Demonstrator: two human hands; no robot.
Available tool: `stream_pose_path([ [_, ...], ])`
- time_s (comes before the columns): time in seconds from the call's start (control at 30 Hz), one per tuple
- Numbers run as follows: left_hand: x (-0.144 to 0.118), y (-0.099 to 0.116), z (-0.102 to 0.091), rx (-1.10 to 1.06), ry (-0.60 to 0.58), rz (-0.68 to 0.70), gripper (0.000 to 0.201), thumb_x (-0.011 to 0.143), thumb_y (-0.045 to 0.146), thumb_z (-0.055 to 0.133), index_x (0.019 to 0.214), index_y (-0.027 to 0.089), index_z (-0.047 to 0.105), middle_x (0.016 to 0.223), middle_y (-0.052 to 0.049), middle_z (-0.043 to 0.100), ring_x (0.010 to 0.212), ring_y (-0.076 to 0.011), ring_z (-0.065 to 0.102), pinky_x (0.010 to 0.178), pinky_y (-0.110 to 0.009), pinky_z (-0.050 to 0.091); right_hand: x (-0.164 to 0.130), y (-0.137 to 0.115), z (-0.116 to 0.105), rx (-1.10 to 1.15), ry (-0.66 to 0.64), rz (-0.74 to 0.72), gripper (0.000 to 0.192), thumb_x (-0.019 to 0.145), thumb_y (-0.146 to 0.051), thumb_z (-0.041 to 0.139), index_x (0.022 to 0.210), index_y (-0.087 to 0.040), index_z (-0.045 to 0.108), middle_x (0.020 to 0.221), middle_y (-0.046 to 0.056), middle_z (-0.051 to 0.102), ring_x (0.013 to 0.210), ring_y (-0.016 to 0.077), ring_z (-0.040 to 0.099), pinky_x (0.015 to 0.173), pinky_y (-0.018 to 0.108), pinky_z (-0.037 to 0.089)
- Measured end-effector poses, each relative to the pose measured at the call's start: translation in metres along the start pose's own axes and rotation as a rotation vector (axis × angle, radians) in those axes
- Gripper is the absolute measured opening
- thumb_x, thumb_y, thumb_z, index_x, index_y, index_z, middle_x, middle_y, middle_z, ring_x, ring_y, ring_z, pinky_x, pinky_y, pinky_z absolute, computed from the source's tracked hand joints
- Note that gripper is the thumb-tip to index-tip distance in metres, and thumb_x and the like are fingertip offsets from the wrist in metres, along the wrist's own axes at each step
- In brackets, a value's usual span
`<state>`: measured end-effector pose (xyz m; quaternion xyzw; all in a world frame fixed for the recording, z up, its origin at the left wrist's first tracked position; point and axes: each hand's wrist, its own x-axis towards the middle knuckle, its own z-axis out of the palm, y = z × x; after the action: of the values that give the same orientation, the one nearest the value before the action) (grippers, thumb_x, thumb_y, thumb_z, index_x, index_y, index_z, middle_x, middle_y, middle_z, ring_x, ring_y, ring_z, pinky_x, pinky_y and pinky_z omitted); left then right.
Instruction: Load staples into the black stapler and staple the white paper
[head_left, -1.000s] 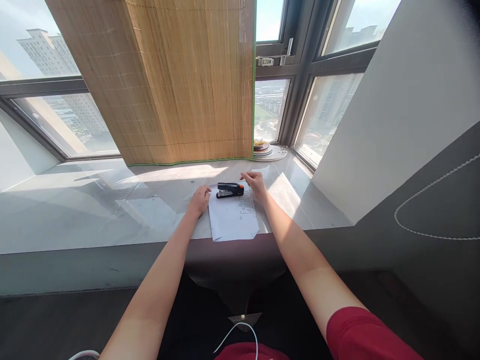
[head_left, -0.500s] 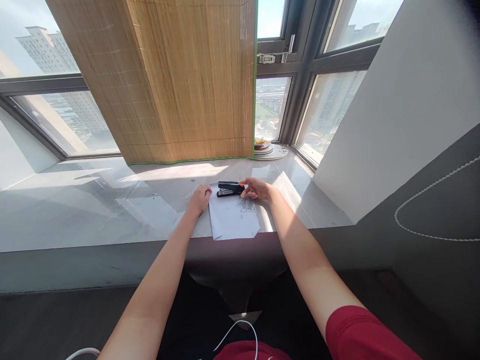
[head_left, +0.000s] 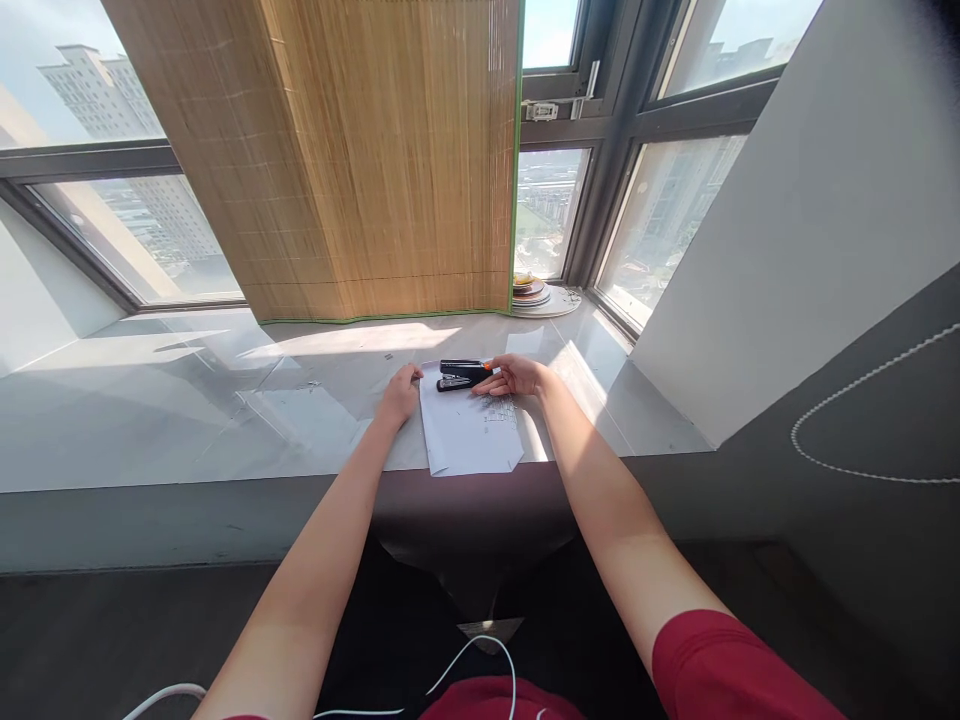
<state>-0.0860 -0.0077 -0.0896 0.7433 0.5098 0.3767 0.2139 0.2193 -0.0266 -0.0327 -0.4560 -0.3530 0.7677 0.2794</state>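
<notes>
White sheets of paper (head_left: pixel 472 435) lie on the window ledge, with dark printed marks on the right part and a folded corner at the lower right. My left hand (head_left: pixel 399 395) is closed at the upper left edge of the paper, gripping it. A black stapler (head_left: pixel 457 375) with an orange bit at its right end is over the paper's top part, its jaws pointing left. My right hand (head_left: pixel 517 375) holds the stapler by that right end, its lower fingers stretched out beneath. The fingers' far sides are hidden.
Stacked plates (head_left: pixel 536 298) stand in the window corner behind. A bamboo blind (head_left: pixel 390 170) hangs over the window down near the ledge (head_left: pixel 187 420). White cables (head_left: pixel 472 650) run near my lap, and a bead cord (head_left: pixel 825 460) hangs at right.
The fingers of my right hand have straightened a little under the stapler. My left hand stays at the paper's edge. The view has shifted slightly.
</notes>
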Motion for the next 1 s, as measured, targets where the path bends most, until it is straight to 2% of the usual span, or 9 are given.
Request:
stream_pose_path([
  [0.23, -0.001, 0.002, -0.001, -0.033, 0.035, -0.044, 0.038, 0.068, 0.003, 0.043, 0.098, 0.024, 0.055, 0.112, -0.006, 0.071, 0.113, -0.0219, 0.066, 0.104, -0.04, 0.052, 0.003, 0.001, 0.001, 0.012, 0.009, -0.026, 0.027, 0.1, -0.016, 0.047, 0.119, -0.001, 0.057, 0.102, 0.029, 0.078, 0.094, 0.0286, 0.081, 0.071, 0.03, 0.068],
  [0.4, -0.001, 0.001, -0.002, -0.035, 0.017, -0.035, 0.041, 0.066, 0.004, 0.042, 0.099, 0.024, 0.056, 0.115, -0.006, 0.071, 0.116, -0.0216, 0.065, 0.107, -0.04, 0.051, 0.001, 0.0, 0.002, 0.012, -0.011, -0.013, 0.027, 0.099, -0.016, 0.047, 0.119, -0.001, 0.058, 0.101, 0.028, 0.078, 0.094, 0.0278, 0.08, 0.071, 0.03, 0.068],
  [0.47, -0.001, -0.001, -0.002, -0.041, 0.02, -0.037, 0.044, 0.065, 0.005, 0.042, 0.101, 0.024, 0.057, 0.117, -0.006, 0.071, 0.118, -0.0217, 0.065, 0.109, -0.041, 0.051, 0.001, 0.0, 0.002, -0.022, -0.009, -0.008, 0.029, 0.1, -0.019, 0.047, 0.119, -0.002, 0.059, 0.099, 0.026, 0.078, 0.088, 0.0264, 0.08, 0.066, 0.029, 0.067],
  [0.57, 0.0, -0.004, -0.002, -0.075, 0.035, -0.037, 0.047, 0.065, 0.005, 0.042, 0.105, 0.023, 0.058, 0.121, -0.007, 0.071, 0.121, -0.0228, 0.064, 0.111, -0.043, 0.05, 0.005, 0.002, 0.0, -0.126, 0.056, -0.064, 0.028, 0.103, -0.029, 0.049, 0.118, -0.008, 0.06, 0.084, 0.018, 0.077, 0.059, 0.0184, 0.071, 0.047, 0.024, 0.057],
  [0.67, 0.001, -0.006, -0.002, -0.089, 0.061, -0.002, 0.048, 0.066, 0.006, 0.043, 0.107, 0.023, 0.06, 0.125, -0.008, 0.071, 0.126, -0.0248, 0.063, 0.112, -0.047, 0.05, 0.012, 0.006, -0.004, -0.206, 0.173, -0.214, 0.038, 0.1, -0.053, 0.061, 0.113, -0.017, 0.061, 0.06, 0.002, 0.064, 0.037, 0.0095, 0.041, 0.033, 0.021, 0.032],
  [0.77, 0.001, -0.004, -0.002, -0.096, 0.102, 0.063, 0.047, 0.068, 0.007, 0.043, 0.109, 0.023, 0.061, 0.128, -0.009, 0.069, 0.128, -0.0267, 0.061, 0.108, -0.048, 0.052, 0.019, 0.009, -0.005, -0.297, 0.326, -0.44, 0.053, 0.086, -0.071, 0.071, 0.097, -0.019, 0.067, 0.051, -0.005, 0.045, 0.04, 0.0075, 0.027, 0.037, 0.024, 0.02],
  [0.83, 0.001, -0.002, -0.002, -0.101, 0.127, 0.111, 0.046, 0.069, 0.008, 0.044, 0.108, 0.022, 0.061, 0.126, -0.009, 0.07, 0.125, -0.0267, 0.063, 0.106, -0.047, 0.053, 0.023, 0.01, -0.003, -0.398, 0.438, -0.677, 0.053, 0.083, -0.072, 0.072, 0.088, -0.019, 0.07, 0.056, -0.003, 0.046, 0.047, 0.0098, 0.036, 0.043, 0.025, 0.026],
  [0.9, 0.001, 0.0, -0.002, -0.101, 0.141, 0.157, 0.044, 0.07, 0.008, 0.044, 0.108, 0.022, 0.061, 0.123, -0.009, 0.07, 0.122, -0.0264, 0.064, 0.106, -0.047, 0.054, 0.026, 0.011, 0.001, -0.539, 0.466, -0.897, 0.047, 0.081, -0.066, 0.074, 0.089, -0.02, 0.073, 0.071, 0.002, 0.059, 0.064, 0.0147, 0.052, 0.055, 0.027, 0.039],
  [1.0, 0.0, 0.003, -0.002, -0.112, 0.133, 0.208, 0.043, 0.073, 0.009, 0.044, 0.11, 0.021, 0.062, 0.122, -0.01, 0.07, 0.12, -0.0265, 0.065, 0.106, -0.046, 0.054, 0.031, 0.014, 0.007, -0.788, 0.323, -1.026, 0.041, 0.073, -0.051, 0.082, 0.102, -0.023, 0.076, 0.106, 0.006, 0.07, 0.096, 0.0222, 0.063, 0.079, 0.032, 0.049],
])
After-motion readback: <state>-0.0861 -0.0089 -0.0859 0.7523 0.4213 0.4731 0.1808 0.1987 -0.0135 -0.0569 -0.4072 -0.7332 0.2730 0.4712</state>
